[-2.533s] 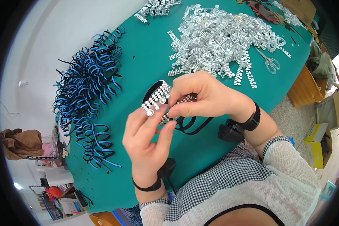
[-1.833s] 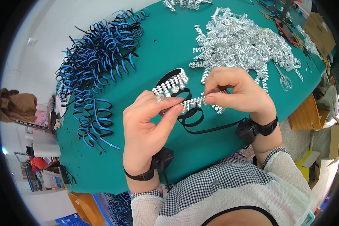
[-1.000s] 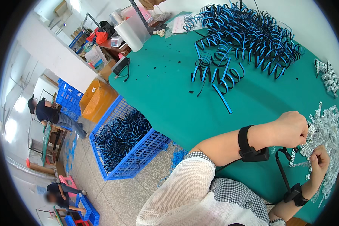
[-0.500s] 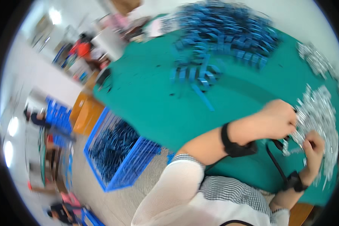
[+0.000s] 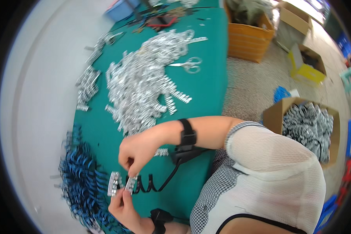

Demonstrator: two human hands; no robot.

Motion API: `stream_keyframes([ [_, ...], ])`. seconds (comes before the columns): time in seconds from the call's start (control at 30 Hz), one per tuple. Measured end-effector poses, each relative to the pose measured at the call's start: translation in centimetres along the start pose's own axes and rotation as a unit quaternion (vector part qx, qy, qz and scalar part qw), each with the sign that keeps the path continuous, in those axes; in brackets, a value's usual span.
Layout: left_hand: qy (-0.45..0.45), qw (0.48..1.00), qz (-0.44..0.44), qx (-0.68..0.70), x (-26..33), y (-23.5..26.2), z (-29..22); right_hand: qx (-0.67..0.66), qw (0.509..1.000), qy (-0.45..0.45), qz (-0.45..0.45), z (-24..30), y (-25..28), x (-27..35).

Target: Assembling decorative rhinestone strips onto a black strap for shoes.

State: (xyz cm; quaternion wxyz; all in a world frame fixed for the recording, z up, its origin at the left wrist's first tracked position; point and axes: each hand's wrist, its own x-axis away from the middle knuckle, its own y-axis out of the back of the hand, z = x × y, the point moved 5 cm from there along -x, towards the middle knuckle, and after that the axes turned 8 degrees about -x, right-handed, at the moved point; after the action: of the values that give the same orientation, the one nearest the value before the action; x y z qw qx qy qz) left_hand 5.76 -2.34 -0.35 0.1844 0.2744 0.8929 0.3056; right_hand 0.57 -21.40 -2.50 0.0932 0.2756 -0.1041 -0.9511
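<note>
My right hand (image 5: 140, 152) comes in from the right, its fingers pinched at the top of a short silver segmented strip (image 5: 130, 185). Below it, my left hand (image 5: 123, 210) grips the lower end of that strip between thumb and fingers. A second silver piece (image 5: 114, 183) stands just beside it, at the left hand's fingertips; whether the two pieces join cannot be made out. Behind the right hand spreads a large heap of shiny silver strips (image 5: 140, 82). To the left of both hands lies a pile of blue curled strips (image 5: 82, 179).
Scissors (image 5: 192, 65) lie beside the silver heap on the green table (image 5: 202, 93). A black coiled cord (image 5: 150, 183) hangs near my wrists. Cardboard boxes, one holding silver strips (image 5: 308, 128), stand on the floor at right. An orange bin (image 5: 247, 41) stands by the table's edge.
The view has swung round sharply. My hands, before at the edge of the silver heap, are now between it and the blue pile, closed together on a silver strip.
</note>
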Motion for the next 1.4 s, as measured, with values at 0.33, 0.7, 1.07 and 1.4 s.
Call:
stream_keyframes([
  [0.33,-0.076,0.996,-0.023,-0.033,1.0,-1.2,-3.3,-0.006,1.000,-0.022,-0.014,-1.1,-0.3,-0.2],
  [0.7,-0.070,0.997,-0.031,-0.018,1.3,-1.5,-4.2,-0.009,1.000,-0.012,-0.010,-0.8,-0.3,-0.2],
  [1.07,-0.076,0.997,-0.006,-0.008,0.8,-1.3,-4.2,-0.002,1.000,-0.026,-0.011,-0.6,0.1,0.0],
  [1.4,-0.013,0.999,-0.034,0.014,0.3,0.0,-0.2,-0.066,0.998,-0.020,0.005,-0.4,-0.5,-0.1],
])
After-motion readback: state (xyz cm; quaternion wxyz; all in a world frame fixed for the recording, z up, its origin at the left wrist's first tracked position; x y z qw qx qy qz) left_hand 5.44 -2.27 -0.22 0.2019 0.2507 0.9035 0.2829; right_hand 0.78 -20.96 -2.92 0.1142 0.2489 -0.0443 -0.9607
